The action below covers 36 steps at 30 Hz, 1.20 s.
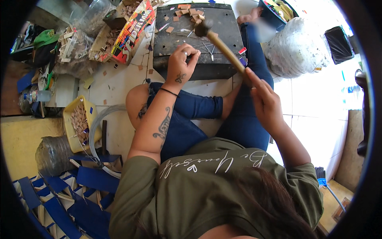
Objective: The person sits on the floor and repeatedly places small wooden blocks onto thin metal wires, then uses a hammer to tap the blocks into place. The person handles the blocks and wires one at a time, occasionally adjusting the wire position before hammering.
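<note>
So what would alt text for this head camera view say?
A seated person's right hand grips a wooden-handled hammer above a dark square work block, where the left hand pinches something small. Small wooden pieces lie on the block.

Left hand [181, 65] is stretched out front, forearm straight, fingers [191, 53] curled in and pinched at the tips, a ring on one. Right hand [264, 99] sits closer in and a bit raised, elbow bent, fingers wrapped shut in a fist-like grip.
</note>
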Each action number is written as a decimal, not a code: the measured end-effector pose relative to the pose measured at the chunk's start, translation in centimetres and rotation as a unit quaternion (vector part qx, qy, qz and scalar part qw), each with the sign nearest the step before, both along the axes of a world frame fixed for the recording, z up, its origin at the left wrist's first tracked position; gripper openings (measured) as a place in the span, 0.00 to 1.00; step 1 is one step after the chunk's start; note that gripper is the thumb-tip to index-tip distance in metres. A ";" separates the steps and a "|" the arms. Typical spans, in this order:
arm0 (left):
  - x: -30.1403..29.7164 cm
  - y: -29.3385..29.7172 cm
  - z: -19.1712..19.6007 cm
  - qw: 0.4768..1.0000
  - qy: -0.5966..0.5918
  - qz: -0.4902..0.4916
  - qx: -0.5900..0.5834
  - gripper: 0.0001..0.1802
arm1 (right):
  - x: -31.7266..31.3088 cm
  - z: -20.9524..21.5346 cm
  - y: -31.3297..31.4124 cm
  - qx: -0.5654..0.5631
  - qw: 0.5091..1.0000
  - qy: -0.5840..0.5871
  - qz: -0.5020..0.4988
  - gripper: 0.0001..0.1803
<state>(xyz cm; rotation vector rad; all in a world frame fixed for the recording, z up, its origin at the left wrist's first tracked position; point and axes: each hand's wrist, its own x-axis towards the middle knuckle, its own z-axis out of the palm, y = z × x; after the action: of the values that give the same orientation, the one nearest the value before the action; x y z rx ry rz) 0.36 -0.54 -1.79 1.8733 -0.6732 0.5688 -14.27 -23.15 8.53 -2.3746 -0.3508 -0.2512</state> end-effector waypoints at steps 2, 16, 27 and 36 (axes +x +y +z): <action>-0.1 0.0 0.1 1.000 0.013 -0.002 -0.005 0.06 | -0.1 -0.2 0.1 -0.005 1.000 0.012 0.001 0.29; -1.4 13.6 -0.4 0.967 0.000 0.251 0.048 0.04 | 11.7 -6.6 -1.1 -0.210 0.959 0.004 -0.188 0.23; -11.7 49.4 2.6 0.594 0.227 0.655 0.408 0.25 | 18.5 -5.5 5.8 -0.255 0.963 -0.087 -0.005 0.12; 5.5 22.1 3.1 0.930 -0.014 0.255 0.264 0.22 | 20.8 -6.3 5.8 -0.092 0.996 -0.005 0.011 0.06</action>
<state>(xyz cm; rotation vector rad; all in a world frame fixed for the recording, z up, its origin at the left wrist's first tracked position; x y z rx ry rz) 5.88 21.58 1.28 2.5832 -0.3656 0.7991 6.52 -17.39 2.20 -2.5492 -0.4200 -0.2294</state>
